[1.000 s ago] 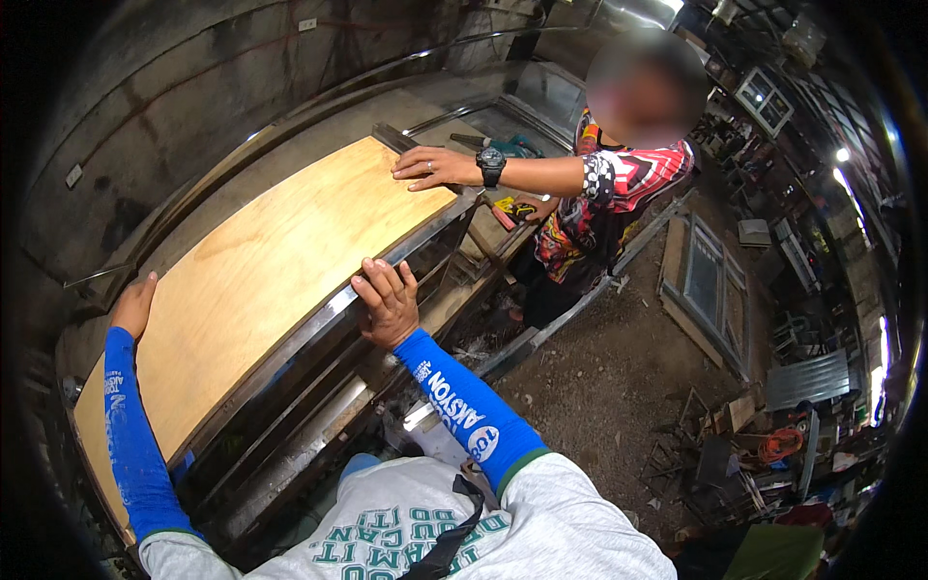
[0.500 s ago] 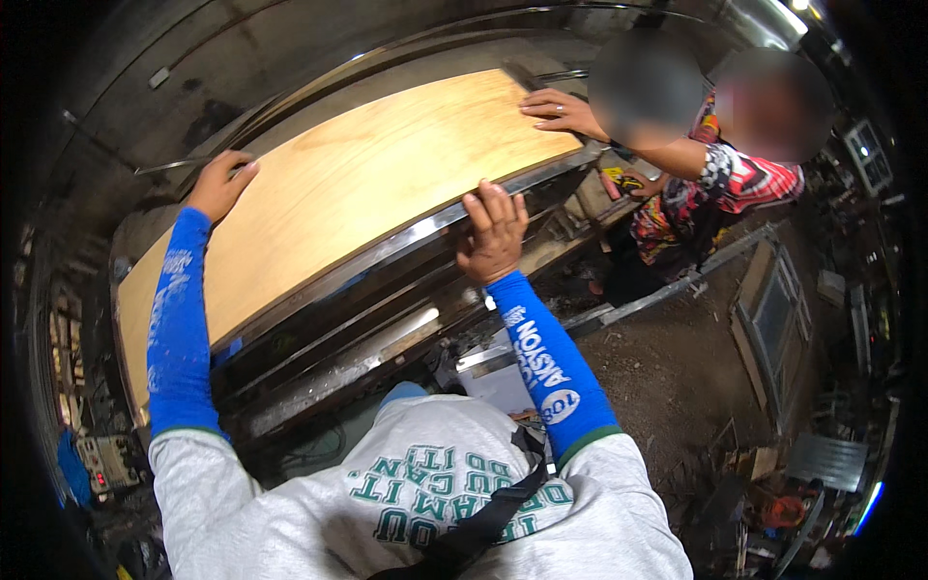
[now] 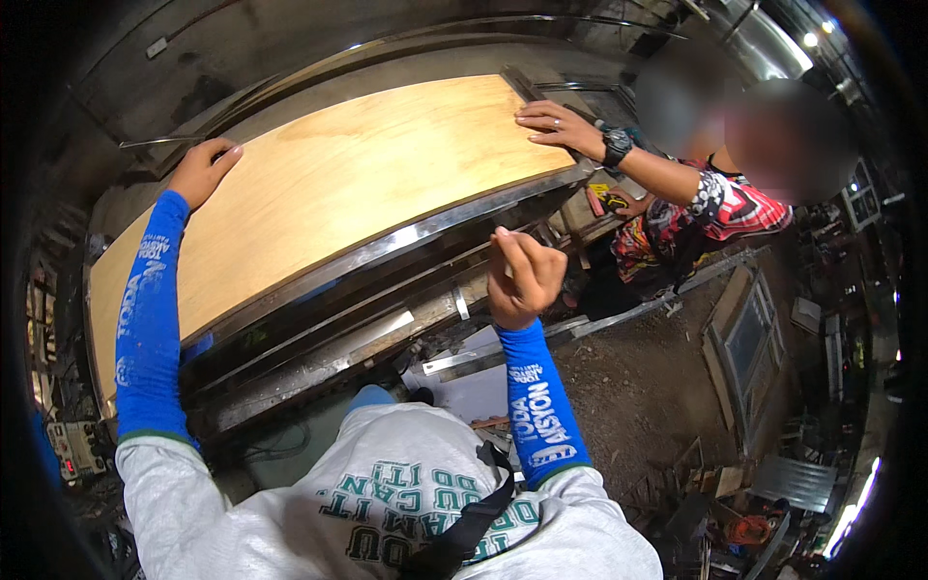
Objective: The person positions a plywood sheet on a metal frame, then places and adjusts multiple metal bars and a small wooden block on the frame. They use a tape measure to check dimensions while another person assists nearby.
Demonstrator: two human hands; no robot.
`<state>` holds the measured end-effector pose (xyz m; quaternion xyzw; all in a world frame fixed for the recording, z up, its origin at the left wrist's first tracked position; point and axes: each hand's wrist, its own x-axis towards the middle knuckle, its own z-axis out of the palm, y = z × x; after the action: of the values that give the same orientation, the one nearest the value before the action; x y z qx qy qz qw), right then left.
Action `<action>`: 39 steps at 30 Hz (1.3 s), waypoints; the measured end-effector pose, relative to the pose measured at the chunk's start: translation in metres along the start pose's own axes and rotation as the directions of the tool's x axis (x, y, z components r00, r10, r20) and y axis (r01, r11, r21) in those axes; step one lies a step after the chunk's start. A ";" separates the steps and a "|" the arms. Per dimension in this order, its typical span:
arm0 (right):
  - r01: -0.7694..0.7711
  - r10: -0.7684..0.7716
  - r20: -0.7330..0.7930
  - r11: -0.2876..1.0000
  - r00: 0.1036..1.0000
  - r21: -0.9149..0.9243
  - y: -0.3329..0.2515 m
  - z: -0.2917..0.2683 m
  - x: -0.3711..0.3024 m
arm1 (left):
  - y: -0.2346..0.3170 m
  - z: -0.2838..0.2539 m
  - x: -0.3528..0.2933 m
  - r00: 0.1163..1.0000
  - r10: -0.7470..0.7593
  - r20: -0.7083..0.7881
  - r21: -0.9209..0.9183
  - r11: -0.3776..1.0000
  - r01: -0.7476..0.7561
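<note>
Wooden panel (image 3: 338, 184) already lies on the metal frame (image 3: 411, 235); no fasteners visible, so whether fixing is left can't be told. Left hand (image 3: 200, 174) at panel's far edge, grip unclear; right hand (image 3: 525, 277) half-curled, off the frame, can't tell if pinching anything. Half a second ago it touched the frame's front; co-worker's hand (image 3: 563, 128) stays on panel's right end

- The panel (image 3: 348, 184) lies on the frame (image 3: 435, 224).
- The left hand (image 3: 203, 174) is at the panel's far edge.
- The right hand (image 3: 525, 275) is before its near edge.
- A co-worker's hand (image 3: 561, 126) lies on its right end.
- Farther right is a window frame (image 3: 748, 348).
</note>
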<state>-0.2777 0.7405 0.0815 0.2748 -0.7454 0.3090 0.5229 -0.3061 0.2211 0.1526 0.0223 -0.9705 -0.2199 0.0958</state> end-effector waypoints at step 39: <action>-0.173 0.148 0.243 0.981 0.959 0.087 0.006 0.059 -0.055 | 0.003 0.004 0.001 0.999 0.018 -0.039 -0.087 0.996 -0.021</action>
<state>-0.3013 0.7050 0.0131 0.2758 -0.8042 0.3555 0.3884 -0.3083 0.2251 0.1500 0.0127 -0.9581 -0.2608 0.1174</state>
